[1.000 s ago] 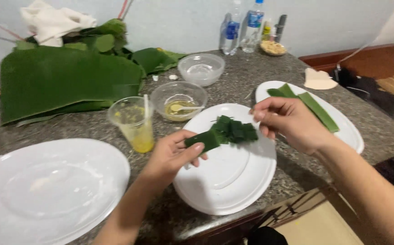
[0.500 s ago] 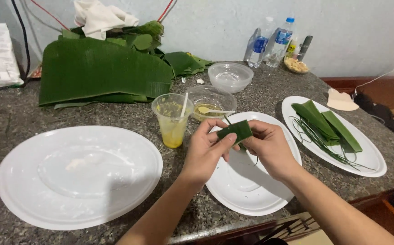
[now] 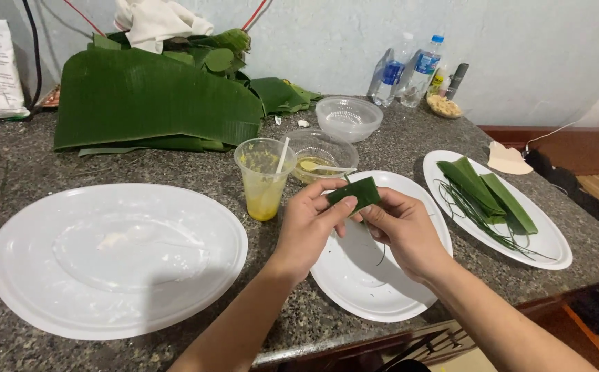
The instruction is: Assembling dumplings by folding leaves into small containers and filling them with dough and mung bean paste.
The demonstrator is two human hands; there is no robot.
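Both hands meet over the middle plate, pinching one small folded leaf parcel between them. The left hand has its grip closed on the parcel's left end, thumb on the near side and fingertips curled over the top. The right hand has its grip closed on the right end, thumb and forefinger pressed to the leaf, the other fingers curled loosely under. The parcel is held clear of the plate, above its 12 o'clock rim.

At 10 o'clock from the parcel, just beside the left hand, stands a plastic cup with yellow residue and a white stick in it. At 12 o'clock sits a clear bowl with a spoon; a second clear bowl lies beyond it. At 3 o'clock a plate carries leaf strips. At 9 o'clock a large plate rests on the counter. Banana leaves are piled at 11 o'clock.
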